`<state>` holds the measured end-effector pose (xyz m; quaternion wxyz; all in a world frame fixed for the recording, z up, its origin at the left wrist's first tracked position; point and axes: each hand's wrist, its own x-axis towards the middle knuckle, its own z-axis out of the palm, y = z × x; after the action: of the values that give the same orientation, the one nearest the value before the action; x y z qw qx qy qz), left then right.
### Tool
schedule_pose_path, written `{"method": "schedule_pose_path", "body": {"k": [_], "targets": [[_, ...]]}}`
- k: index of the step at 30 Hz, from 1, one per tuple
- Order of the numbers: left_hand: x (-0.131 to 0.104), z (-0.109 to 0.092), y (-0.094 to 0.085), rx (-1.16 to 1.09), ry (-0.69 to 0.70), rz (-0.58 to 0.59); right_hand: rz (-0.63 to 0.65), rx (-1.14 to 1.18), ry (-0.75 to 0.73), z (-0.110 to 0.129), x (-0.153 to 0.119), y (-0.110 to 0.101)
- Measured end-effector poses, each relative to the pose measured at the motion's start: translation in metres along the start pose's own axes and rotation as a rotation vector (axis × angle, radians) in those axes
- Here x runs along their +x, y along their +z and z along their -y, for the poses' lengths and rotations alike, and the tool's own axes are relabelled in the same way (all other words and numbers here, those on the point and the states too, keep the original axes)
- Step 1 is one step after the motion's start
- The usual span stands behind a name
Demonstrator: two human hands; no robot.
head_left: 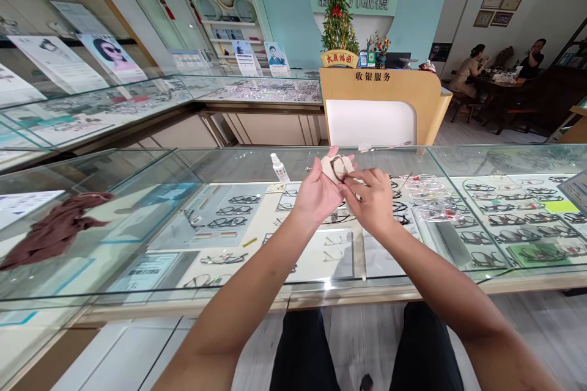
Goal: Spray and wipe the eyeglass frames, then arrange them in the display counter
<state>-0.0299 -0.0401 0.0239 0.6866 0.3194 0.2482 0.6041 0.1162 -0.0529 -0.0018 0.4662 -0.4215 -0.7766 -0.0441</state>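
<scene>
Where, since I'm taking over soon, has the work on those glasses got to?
Nothing shows as finished, though the white bottle stands out of hand on the glass counter. In progress: the left hand holds the beige cloth under the glasses; the right hand grips them. Left, probably: finishing with the cloth, then setting the glasses down.

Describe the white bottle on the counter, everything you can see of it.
The white bottle is small, looks like plastic, and has a narrow white top and dark and reddish print too small to read. It stands on the glass counter, to the left of the left hand. No hand touches it. How full it is can't be told.
</scene>
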Motion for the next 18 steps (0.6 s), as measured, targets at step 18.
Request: {"method": "schedule_pose_path", "body": {"k": [18], "targets": [[-0.027,0.016,0.0,1.038,-0.278,0.712,-0.155,0.879,0.454,-0.035,0.035,-0.043]]}}
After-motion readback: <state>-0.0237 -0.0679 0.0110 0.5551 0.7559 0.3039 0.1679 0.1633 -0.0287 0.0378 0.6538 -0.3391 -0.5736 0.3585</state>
